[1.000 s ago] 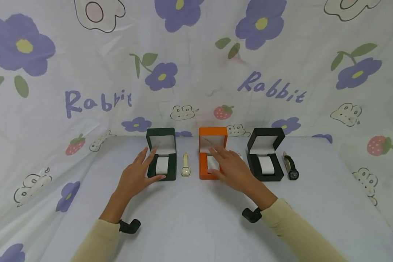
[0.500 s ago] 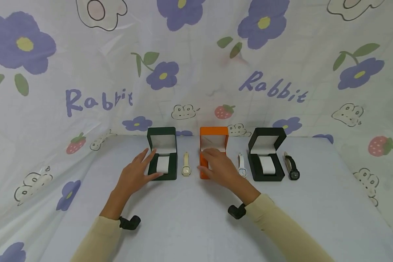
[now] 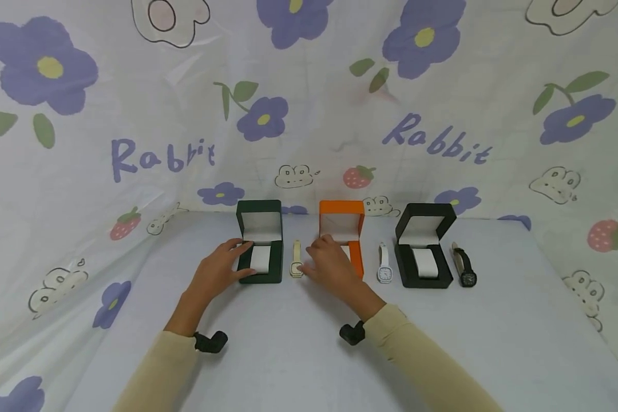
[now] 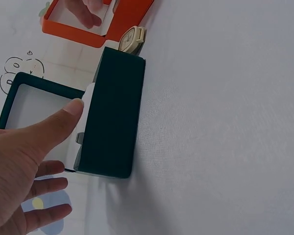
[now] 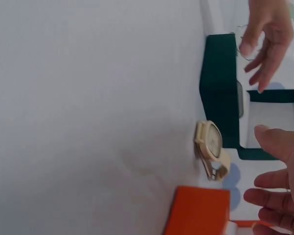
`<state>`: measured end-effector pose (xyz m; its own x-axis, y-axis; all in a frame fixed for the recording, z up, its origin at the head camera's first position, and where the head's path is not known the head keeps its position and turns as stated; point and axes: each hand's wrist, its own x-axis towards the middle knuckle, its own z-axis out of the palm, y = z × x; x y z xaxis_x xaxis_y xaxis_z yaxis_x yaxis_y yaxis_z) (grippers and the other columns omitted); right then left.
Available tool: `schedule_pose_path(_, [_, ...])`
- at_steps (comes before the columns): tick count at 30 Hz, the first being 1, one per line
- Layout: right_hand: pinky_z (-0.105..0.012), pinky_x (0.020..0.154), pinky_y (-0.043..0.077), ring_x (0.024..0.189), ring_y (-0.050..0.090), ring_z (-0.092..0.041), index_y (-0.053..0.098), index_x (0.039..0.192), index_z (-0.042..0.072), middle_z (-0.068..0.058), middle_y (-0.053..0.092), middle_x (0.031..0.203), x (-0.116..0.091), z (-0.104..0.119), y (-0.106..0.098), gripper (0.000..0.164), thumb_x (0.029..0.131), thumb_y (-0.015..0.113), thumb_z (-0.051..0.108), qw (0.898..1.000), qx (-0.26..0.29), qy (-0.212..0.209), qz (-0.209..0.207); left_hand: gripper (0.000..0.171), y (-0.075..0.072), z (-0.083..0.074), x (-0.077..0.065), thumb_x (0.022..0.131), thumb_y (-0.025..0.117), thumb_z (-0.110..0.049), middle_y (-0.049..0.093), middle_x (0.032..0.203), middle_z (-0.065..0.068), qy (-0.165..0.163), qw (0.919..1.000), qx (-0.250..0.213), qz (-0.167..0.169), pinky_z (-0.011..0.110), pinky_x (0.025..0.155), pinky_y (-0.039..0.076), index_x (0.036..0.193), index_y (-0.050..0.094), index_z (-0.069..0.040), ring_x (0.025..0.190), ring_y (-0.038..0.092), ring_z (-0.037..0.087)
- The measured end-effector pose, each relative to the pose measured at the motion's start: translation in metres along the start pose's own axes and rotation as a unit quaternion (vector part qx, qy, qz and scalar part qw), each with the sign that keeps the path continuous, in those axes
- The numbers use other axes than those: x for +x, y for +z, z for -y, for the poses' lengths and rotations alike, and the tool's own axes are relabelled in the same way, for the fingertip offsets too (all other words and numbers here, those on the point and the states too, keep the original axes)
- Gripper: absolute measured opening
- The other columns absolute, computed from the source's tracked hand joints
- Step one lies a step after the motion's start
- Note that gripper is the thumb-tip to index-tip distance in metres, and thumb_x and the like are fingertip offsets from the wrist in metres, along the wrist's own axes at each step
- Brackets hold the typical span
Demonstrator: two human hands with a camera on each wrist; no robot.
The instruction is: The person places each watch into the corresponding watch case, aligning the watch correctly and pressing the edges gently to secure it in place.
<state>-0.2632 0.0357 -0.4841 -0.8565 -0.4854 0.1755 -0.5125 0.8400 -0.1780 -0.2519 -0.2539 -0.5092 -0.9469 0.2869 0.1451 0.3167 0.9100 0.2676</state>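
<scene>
My left hand (image 3: 216,270) hovers at the left side of the green watch box (image 3: 276,263), thumb and fingers spread apart and holding nothing. The box's lid stands raised over a white cushion. To its right lies a beige wristwatch (image 3: 296,248), its dial toward me. My right hand (image 3: 333,269) is over the orange watch box (image 3: 358,263) and partly hides its cushion. Its thumb overlaps the beige watch's dial in the head view. In the right wrist view the thumb and fingers stand apart, short of the beige watch (image 5: 213,141).
Right of the orange box lies a white wristwatch (image 3: 384,269). Beyond it stand a black watch box (image 3: 403,269), lid raised, and a black wristwatch (image 3: 466,272). A patterned curtain (image 3: 309,137) rises behind the row of boxes on the white table (image 3: 298,355).
My right hand has moved left from over the orange box's cushion toward the beige watch, bringing the white watch into full view. The left hand stays beside the green box.
</scene>
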Motion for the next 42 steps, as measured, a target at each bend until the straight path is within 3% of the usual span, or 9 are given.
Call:
schedule_pose_path(6, [-0.034,0.097,0.049,0.106,0.054,-0.025,0.077,0.112,0.004,-0.009,0.071,0.111,0.006,0.005,0.015,0.051,0.087,0.078,0.049,0.999,-0.044,0.003,0.001,0.073,-0.002,-0.005,0.007,0.086,0.08,-0.042,0.053,0.144,0.018,0.004,1.0,0.001,0.001,0.054,0.1,0.052,0.147,0.055,-0.011,0.132,0.052,0.036])
schedule_pose_path(14, [-0.031,0.08,0.05,0.093,0.05,-0.023,0.078,0.095,0.003,-0.008,0.067,0.092,0.015,0.02,0.028,0.053,0.085,0.078,0.056,0.996,-0.084,0.015,0.009,0.07,-0.004,-0.007,0.014,0.087,0.081,-0.035,0.055,0.14,0.019,-0.001,0.9992,-0.026,0.029,0.053,0.106,0.048,0.147,0.055,-0.01,0.13,0.052,0.036])
schedule_pose_path(20, [-0.031,0.072,0.049,0.089,0.048,-0.022,0.078,0.089,0.006,-0.008,0.066,0.088,0.015,0.031,0.034,0.05,0.084,0.078,0.055,0.994,-0.099,0.042,0.025,0.073,0.003,-0.001,0.018,0.085,0.084,-0.027,0.053,0.137,0.021,0.027,0.9981,-0.038,0.04,0.05,0.109,0.046,0.148,0.053,-0.006,0.128,0.051,0.036])
schedule_pose_path(25, [-0.032,0.07,0.047,0.083,0.049,-0.022,0.075,0.079,0.007,-0.008,0.065,0.08,0.013,0.034,0.038,0.047,0.083,0.08,0.054,0.992,-0.117,0.044,-0.007,0.074,0.002,-0.001,0.021,0.082,0.086,-0.023,0.052,0.135,0.023,0.046,0.9974,-0.039,0.041,0.048,0.107,0.048,0.144,0.055,0.001,0.125,0.052,0.037])
schedule_pose_path(28, [-0.033,0.071,0.047,0.084,0.051,-0.023,0.076,0.081,0.006,-0.008,0.066,0.081,0.014,0.034,0.042,0.047,0.082,0.081,0.053,0.991,-0.123,0.05,-0.014,0.073,0.001,-0.002,0.022,0.081,0.087,-0.022,0.052,0.134,0.024,0.043,0.9972,-0.039,0.048,0.048,0.106,0.048,0.142,0.055,0.003,0.124,0.052,0.037])
schedule_pose_path(33, [-0.035,0.076,0.047,0.091,0.053,-0.024,0.078,0.089,0.006,-0.009,0.068,0.087,0.016,0.036,0.047,0.049,0.083,0.08,0.055,0.989,-0.134,0.07,0.009,0.073,0.0,-0.006,0.025,0.079,0.088,-0.02,0.051,0.132,0.026,0.037,0.9971,-0.029,0.059,0.048,0.105,0.049,0.14,0.056,0.006,0.122,0.052,0.038])
schedule_pose_path(42, [-0.035,0.075,0.043,0.089,0.053,-0.024,0.079,0.09,0.009,-0.007,0.067,0.085,0.019,0.037,0.049,0.045,0.085,0.078,0.054,0.986,-0.144,0.086,0.015,0.073,-0.006,-0.016,0.033,0.077,0.09,-0.019,0.05,0.131,0.026,0.023,0.996,0.0,0.086,0.047,0.103,0.05,0.138,0.059,0.004,0.121,0.05,0.038])
